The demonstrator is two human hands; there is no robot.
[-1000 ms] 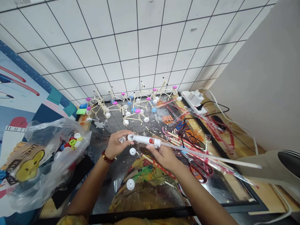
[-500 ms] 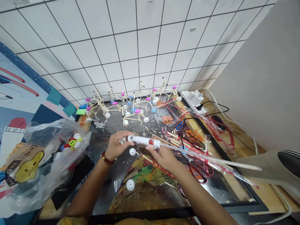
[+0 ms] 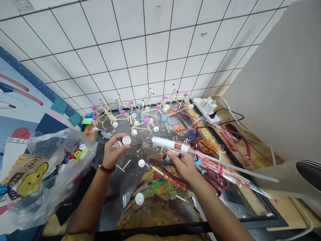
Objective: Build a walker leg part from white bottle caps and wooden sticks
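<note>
Head view: left hand [image 3: 111,153] pinches a white cap [image 3: 126,140] beside a half-hidden pale piece [image 3: 117,144]; right hand [image 3: 187,167] clasps a glue gun [image 3: 164,143].

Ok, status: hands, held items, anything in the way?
Left hand: pinching round white plastic cap, plus another whitish piece. Right hand: gripping white tubular glue pen, nozzle apart from the cap. Possible obstruction: two loose white plastic discs nearby.

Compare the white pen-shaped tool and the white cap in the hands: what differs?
The white tool is long and tubular; the white cap is short and round. The right hand holds the tool, the left hand the cap. The tool has an orange-red patch; the cap looks plain. Both are mainly white.
</note>
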